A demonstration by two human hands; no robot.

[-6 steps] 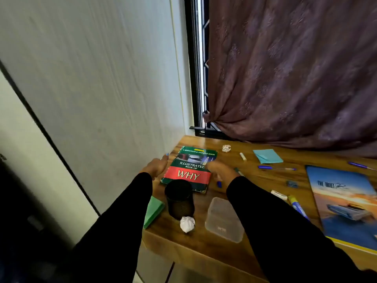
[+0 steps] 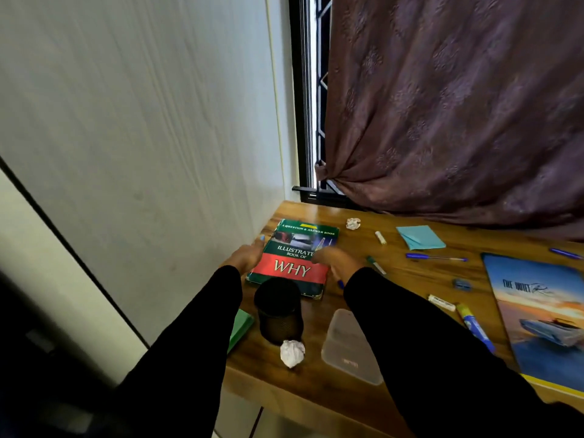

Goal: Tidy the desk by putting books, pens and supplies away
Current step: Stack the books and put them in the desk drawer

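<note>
My left hand (image 2: 245, 256) and right hand (image 2: 336, 259) flank the green book (image 2: 295, 259), lying flat in the counter's (image 2: 407, 281) far-left corner; whether either grasps it, I cannot tell. Risk: lifting may topple the black pen cup (image 2: 278, 309) touching its near edge.

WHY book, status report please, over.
Both hands at WHY book: left hand on its left edge, right hand on right. Book flat on desk. Black pen cup crowds its near edge.
</note>
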